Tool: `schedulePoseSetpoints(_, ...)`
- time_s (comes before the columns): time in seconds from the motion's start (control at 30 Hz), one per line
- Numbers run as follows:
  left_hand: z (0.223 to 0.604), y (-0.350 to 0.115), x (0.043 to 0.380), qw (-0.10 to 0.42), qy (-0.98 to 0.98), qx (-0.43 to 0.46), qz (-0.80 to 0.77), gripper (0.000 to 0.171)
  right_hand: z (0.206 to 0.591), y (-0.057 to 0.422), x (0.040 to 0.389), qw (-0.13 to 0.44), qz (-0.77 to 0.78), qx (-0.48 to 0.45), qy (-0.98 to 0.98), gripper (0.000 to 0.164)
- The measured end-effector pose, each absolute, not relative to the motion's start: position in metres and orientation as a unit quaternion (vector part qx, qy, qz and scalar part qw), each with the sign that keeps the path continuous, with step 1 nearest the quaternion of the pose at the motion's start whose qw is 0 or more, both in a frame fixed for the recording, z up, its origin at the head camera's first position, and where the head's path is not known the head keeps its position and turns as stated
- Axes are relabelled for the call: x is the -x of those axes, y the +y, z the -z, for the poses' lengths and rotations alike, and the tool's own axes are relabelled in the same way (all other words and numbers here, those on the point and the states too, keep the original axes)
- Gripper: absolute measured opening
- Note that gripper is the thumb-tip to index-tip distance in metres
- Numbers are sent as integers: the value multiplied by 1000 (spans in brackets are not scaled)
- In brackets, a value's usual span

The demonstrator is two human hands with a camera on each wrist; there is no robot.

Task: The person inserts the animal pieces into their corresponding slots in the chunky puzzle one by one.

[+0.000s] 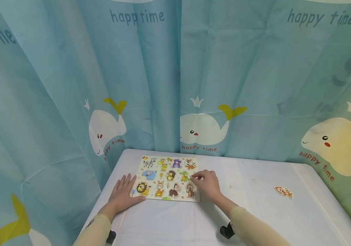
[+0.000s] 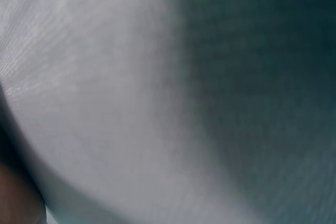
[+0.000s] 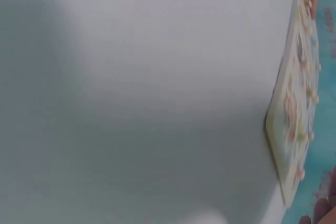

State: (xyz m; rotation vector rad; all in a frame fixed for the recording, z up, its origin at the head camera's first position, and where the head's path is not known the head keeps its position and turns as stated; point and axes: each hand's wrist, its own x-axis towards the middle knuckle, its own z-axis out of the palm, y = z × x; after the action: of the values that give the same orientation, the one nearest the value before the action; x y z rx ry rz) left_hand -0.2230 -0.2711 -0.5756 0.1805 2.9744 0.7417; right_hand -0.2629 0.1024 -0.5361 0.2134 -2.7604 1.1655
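Note:
On the white table lies a wooden animal knob puzzle board (image 1: pixel 163 158) with rows of animal pictures. My left hand (image 1: pixel 123 194) rests at its left side, fingers spread, thumb along the near left corner by the lion piece (image 1: pixel 142 188). Over the board's right edge is my right hand (image 1: pixel 207 184), fingers loosely bent, fingertips right beside the green crocodile piece (image 1: pixel 184 176). The monkey piece (image 1: pixel 190 190) sits just below them. In the right wrist view fingertips (image 3: pixel 321 208) show near the puzzle's end, with nothing visible between them.
A loose orange-and-white animal piece (image 1: pixel 283 192) lies on the table (image 1: pixel 249 205) well to the right. Behind the table hangs a blue curtain (image 1: pixel 163 85) with whale prints. The left wrist view shows mostly blurred pale cloth (image 2: pixel 105 87).

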Motion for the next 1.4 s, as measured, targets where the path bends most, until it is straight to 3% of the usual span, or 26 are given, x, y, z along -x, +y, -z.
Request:
schedulePoseSetpoints(0.4,574,-271,222,36,969,-56,-239,119,539,152,266,74,-386,-18,-919,13)
schedulePoseSetpoints(0.8,574,-270,221,33,969,-57,-236,118,541,233,262,59,-380,48,-922,29)
schedulePoseSetpoints(1.4,568,-267,220,41,973,-57,-222,116,541,330,251,93,-321,137,-932,35)
